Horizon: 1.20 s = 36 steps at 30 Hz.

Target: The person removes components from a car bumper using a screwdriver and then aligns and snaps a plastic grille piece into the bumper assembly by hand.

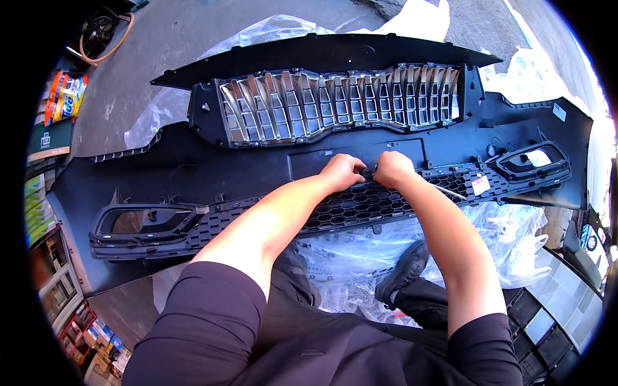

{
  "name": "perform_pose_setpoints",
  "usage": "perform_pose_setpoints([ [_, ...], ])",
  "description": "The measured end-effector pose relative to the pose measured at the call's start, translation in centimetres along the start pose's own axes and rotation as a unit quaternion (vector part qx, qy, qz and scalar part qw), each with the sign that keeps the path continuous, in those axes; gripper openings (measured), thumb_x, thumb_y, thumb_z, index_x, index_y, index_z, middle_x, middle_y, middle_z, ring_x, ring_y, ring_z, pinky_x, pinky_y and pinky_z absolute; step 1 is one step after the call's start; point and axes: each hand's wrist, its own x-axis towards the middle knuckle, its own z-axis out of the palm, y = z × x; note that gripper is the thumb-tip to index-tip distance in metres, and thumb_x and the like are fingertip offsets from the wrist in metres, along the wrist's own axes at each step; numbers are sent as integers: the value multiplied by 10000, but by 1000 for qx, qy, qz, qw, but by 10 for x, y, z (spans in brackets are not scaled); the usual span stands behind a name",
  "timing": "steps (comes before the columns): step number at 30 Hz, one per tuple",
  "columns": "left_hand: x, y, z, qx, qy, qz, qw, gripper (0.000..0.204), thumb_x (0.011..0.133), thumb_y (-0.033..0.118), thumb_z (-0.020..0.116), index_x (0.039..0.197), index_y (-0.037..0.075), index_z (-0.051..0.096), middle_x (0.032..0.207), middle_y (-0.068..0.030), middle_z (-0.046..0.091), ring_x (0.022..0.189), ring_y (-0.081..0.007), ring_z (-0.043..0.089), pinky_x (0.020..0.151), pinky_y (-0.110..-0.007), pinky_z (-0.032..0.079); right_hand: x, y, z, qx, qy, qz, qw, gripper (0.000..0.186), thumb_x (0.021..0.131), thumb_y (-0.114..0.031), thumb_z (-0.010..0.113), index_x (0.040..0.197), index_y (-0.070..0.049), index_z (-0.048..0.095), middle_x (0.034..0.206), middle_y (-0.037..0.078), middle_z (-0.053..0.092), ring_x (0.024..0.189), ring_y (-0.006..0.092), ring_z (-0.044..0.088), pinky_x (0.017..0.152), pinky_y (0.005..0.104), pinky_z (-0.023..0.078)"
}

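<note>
A large black car bumper cover (225, 168) lies inner side up in front of me. My left hand (342, 172) is at the upper edge of its black honeycomb lower grille (347, 209), fingers bent in a pinch round a small dark part (367, 173). Right beside it, my right hand (394, 169) is closed against the same edge; what its fingers grip is hidden. A thin pale rod (450, 192) shows on the grille beyond my right forearm, and I cannot tell whether it is held. The upper grille (341, 103), with silvery slats, sits farther away.
Clear plastic wrap (508, 238) spreads under the bumper's near side and round my shoes (405, 273). More wrap (270, 29) lies behind it on the grey floor (174, 38). Shelves with boxes (96, 341) and coloured packages (64, 96) stand at the left.
</note>
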Motion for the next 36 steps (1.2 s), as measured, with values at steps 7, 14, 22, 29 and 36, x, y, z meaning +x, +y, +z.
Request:
perform_pose_setpoints([
  [7,3,-2,5,-12,7,1,1000,408,779,111,852,1168,36,751,1032,-145,778,934,-233,749,872,-347,574,11,13,-19,-7,-78,-19,997,280,804,-204,744,1020,-33,797,1072,204,756,1047,336,729,906,406,585],
  [14,2,-6,6,-32,18,-2,999,366,757,112,842,1113,65,770,995,-152,768,914,-289,737,844,-385,570,-7,-9,-13,-23,-30,-33,999,230,817,-176,727,981,-30,797,1037,194,764,999,335,742,881,413,595],
  [22,0,-3,3,-21,11,-8,1000,351,761,112,842,1104,73,775,990,-152,769,895,-280,738,834,-376,568,-9,-2,5,-60,5,-66,996,212,835,-138,656,972,-82,806,1015,192,763,961,356,739,881,427,589],
  [29,-1,-3,3,-18,19,-10,1000,360,774,128,852,1121,73,774,992,-149,772,898,-260,743,833,-367,568,-20,12,-3,108,15,-130,985,176,847,-227,698,937,-133,816,903,157,763,882,337,731,864,417,581],
  [36,-3,-1,3,-18,14,1,1000,358,779,135,850,1128,97,778,989,-147,770,908,-277,740,839,-373,568,-9,4,0,114,25,-126,985,168,852,-241,707,939,-153,819,920,137,768,893,328,732,863,408,580],
])
